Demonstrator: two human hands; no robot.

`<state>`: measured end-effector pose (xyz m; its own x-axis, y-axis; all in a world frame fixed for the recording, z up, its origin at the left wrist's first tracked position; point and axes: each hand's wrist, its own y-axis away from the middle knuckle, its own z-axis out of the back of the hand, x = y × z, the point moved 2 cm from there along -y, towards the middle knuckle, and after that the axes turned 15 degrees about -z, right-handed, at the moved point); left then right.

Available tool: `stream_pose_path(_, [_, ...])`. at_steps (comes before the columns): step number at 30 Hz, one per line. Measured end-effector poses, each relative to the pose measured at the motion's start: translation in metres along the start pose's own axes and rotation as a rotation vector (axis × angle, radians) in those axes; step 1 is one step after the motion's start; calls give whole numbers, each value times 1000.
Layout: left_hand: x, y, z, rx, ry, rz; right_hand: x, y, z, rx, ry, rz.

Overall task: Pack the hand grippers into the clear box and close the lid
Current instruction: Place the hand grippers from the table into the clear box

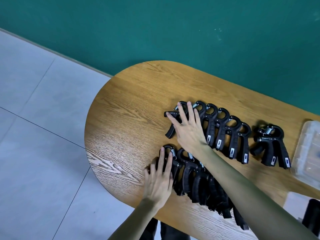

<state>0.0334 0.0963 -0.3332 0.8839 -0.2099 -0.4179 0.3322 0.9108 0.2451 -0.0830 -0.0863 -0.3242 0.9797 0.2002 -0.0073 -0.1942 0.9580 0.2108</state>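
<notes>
Several black hand grippers with steel springs lie on the wooden table (131, 104) in two overlapping rows. My right hand (187, 130) rests flat, fingers spread, on the left end of the far row (225, 132). Flat on the left end of the near row (199, 181) lies my left hand (158, 179), fingers apart over the first gripper. A separate pair of grippers (271, 146) lies to the right. The clear box (306, 149) sits at the right edge, partly cut off; I cannot tell whether its lid is on.
The table's rounded end is to the left, with grey floor tiles (38, 118) beyond it and a green wall (155, 28) behind. A white object (294, 201) and a dark object (311, 217) sit at the table's lower right edge.
</notes>
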Motion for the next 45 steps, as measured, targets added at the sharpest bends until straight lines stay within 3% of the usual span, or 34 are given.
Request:
stream_pose_path(7, [-2,-5,5,29,3,64,26,-1,-2,62,38,-157])
stream_pose_path(12, [1,-5,6,52,-17,11,40,-2,-4,113,-47,-240])
stream_pose_path(21, [15,3,10,47,-60,51,49,-1,-4,104,-71,-292])
stream_pose_path(26, [29,15,33,124,-78,83,38,7,5,100,8,-250])
stream_pose_path(31, [27,15,67,101,-82,115,31,30,34,79,14,-209])
stream_pose_path(38, [-8,0,132,76,-134,77,7,100,92,-24,-188,-375])
stream_pose_path(45, [-86,-18,173,-8,-183,-21,-40,176,144,-74,-258,-582])
